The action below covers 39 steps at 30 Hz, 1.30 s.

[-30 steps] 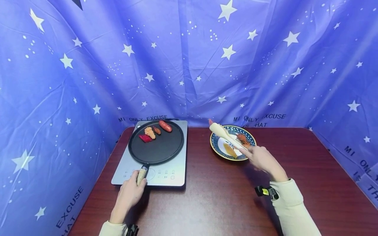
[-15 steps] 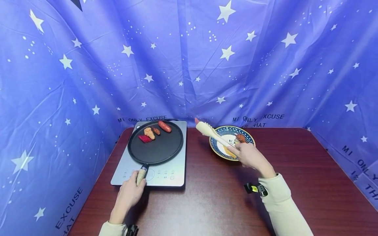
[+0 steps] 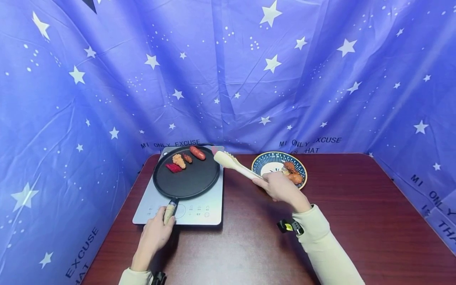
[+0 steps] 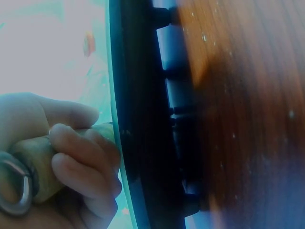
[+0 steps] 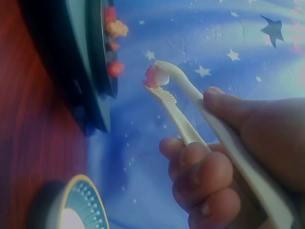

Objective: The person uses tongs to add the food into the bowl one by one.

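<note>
My left hand [image 3: 154,232] grips the wooden handle [image 4: 40,167] of a flat black frying pan [image 3: 192,183]; a metal ring hangs at the handle's end in the left wrist view. In the pan lie a sausage [image 3: 197,153], a small brown piece [image 3: 187,158], a crumbly golden piece [image 3: 179,161] and a dark red piece [image 3: 173,168]. Cream tongs [image 3: 239,168] are held in my right hand [image 3: 283,190], pointing left. Their tips pinch a pink-and-white piece of food [image 5: 156,75] beside the pan's right rim, its kind unclear.
The pan stands on a silver induction cooker [image 3: 142,213] at the table's [image 3: 249,245] left. A blue-patterned plate [image 3: 263,161] with browned food pieces [image 3: 293,176] sits right, partly behind my right hand. A starry blue curtain [image 3: 199,79] hangs close behind.
My right hand has moved left from over the plate, carrying the tongs and the pink piece to the pan's right edge. The left hand stays on the handle.
</note>
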Tool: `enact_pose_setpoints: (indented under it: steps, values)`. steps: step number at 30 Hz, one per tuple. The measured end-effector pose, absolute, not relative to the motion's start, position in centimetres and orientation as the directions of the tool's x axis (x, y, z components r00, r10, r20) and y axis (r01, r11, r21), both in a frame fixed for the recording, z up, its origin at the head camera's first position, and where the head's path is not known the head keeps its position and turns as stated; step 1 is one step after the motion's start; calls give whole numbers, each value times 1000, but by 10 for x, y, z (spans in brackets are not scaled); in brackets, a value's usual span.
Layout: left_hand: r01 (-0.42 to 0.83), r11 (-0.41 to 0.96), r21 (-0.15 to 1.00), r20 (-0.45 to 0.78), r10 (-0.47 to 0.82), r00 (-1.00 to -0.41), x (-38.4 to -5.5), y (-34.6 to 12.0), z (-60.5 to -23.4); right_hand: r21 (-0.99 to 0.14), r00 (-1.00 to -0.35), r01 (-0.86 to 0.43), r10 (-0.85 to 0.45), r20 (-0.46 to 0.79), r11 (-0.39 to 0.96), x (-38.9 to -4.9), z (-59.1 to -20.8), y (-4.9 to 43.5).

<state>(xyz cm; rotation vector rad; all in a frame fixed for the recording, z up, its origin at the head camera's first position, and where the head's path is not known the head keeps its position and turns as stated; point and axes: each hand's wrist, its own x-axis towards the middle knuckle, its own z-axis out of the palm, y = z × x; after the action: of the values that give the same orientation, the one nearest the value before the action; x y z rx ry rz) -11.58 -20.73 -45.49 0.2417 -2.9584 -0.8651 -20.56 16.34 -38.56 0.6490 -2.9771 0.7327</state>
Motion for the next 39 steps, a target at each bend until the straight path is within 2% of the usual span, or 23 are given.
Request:
enact_pose_setpoints:
  steps: [7, 14, 20, 30, 39]
  values:
    - [-131, 831, 541, 9, -161, -987, -116, -207, -455, -415, -896, -435, -427, 118, 799, -206, -387, 145]
    - [-132, 833, 537, 7, -160, -987, -116, -208, -455, -300, -900, -435, -422, 110, 849, -209, -394, 131]
    - [-123, 830, 544, 8, -152, -988, -116, -207, -454, -365, -914, -393, -401, 57, 844, -211, -399, 120]
    - [-129, 831, 541, -3, -151, -989, -116, -208, -453, -403, -918, -361, -397, -8, 841, -212, -401, 109]
    - [-138, 827, 545, -13, -156, -988, -116, -207, -453, -388, -902, -399, -433, 0, 831, -212, -401, 103]
